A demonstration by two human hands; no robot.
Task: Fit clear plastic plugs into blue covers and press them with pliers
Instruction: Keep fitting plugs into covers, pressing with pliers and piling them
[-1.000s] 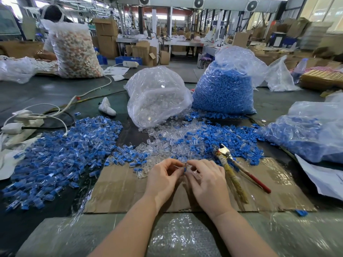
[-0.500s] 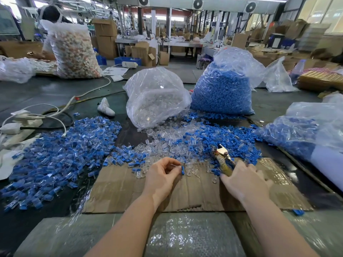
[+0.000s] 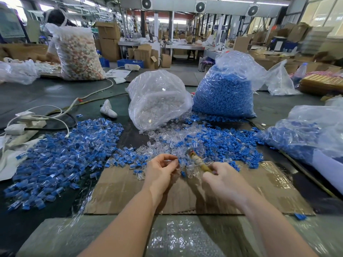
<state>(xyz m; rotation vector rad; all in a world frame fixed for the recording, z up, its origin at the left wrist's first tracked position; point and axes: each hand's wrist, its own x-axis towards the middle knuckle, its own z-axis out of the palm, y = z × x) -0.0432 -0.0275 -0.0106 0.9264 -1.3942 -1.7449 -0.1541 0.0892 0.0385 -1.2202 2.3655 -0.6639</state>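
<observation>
My left hand (image 3: 161, 170) pinches a small blue cover with a clear plug (image 3: 179, 161) between thumb and fingertips, just above the cardboard sheet (image 3: 263, 188). My right hand (image 3: 223, 179) grips the wrapped handles of the pliers (image 3: 197, 160), whose blurred jaws point toward the held piece. Loose clear plugs (image 3: 167, 143) and blue covers (image 3: 222, 143) lie mixed right beyond my hands. A wide heap of assembled blue-and-clear pieces (image 3: 61, 156) spreads to the left.
A bag of clear plugs (image 3: 157, 101) and a bag of blue covers (image 3: 224, 93) stand behind the piles. Another bag of blue parts (image 3: 306, 134) lies at right. White cables and a power strip (image 3: 22, 123) lie at left. Bubble wrap (image 3: 176, 236) covers the near edge.
My right hand left the piece, reached right, took the pliers off the cardboard and brought them back toward my left hand, which kept holding the blue cover.
</observation>
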